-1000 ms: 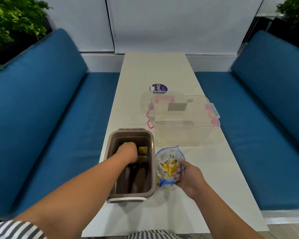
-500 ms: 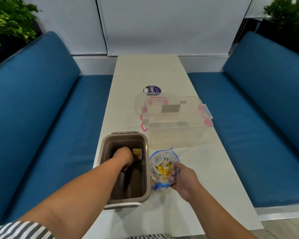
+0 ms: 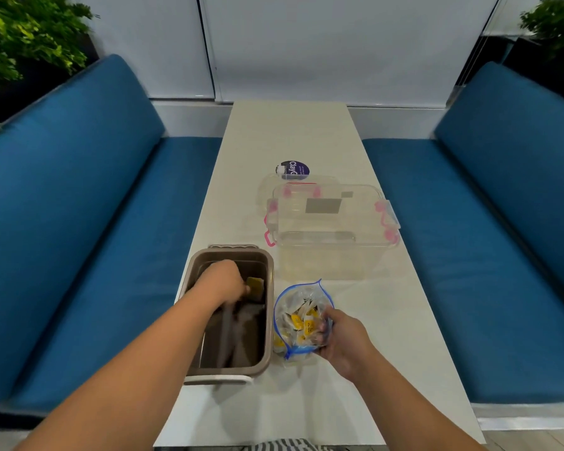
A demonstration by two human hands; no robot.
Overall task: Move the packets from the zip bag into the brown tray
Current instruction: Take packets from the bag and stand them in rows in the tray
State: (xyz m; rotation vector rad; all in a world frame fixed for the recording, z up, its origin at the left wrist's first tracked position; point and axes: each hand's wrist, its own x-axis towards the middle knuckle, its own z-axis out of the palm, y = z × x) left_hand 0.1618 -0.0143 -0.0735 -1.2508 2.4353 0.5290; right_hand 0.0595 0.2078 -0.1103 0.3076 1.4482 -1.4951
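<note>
Since the earlier frame I record little movement: my left hand [image 3: 223, 281] stays down at the far end of the brown tray [image 3: 269, 320], my right hand [image 3: 344, 341] keeps its hold on the zip bag [image 3: 306, 296], and only the view has drifted. One yellow packet [image 3: 255, 284] lies in the tray just to the right of the left fingertips. Those fingers curl downward out of sight, so I cannot tell whether they hold anything or have let go. The right hand grips the near side of the bag, fingers curled round the film, keeping the mouth open and upward, just right of the tray. The remaining packets [image 3: 298, 320] sit heaped inside, directly ahead of the right fingers: small, flat, white-and-yellow sachets. Judgement: each is light, soft and slick-skinned, liable to slide from a loose pinch, so I would take one by a flat edge between thumb and forefinger. The bag is limp and needs the right hand's support. A clear box [image 3: 332, 229] stands beyond the right hand.
</note>
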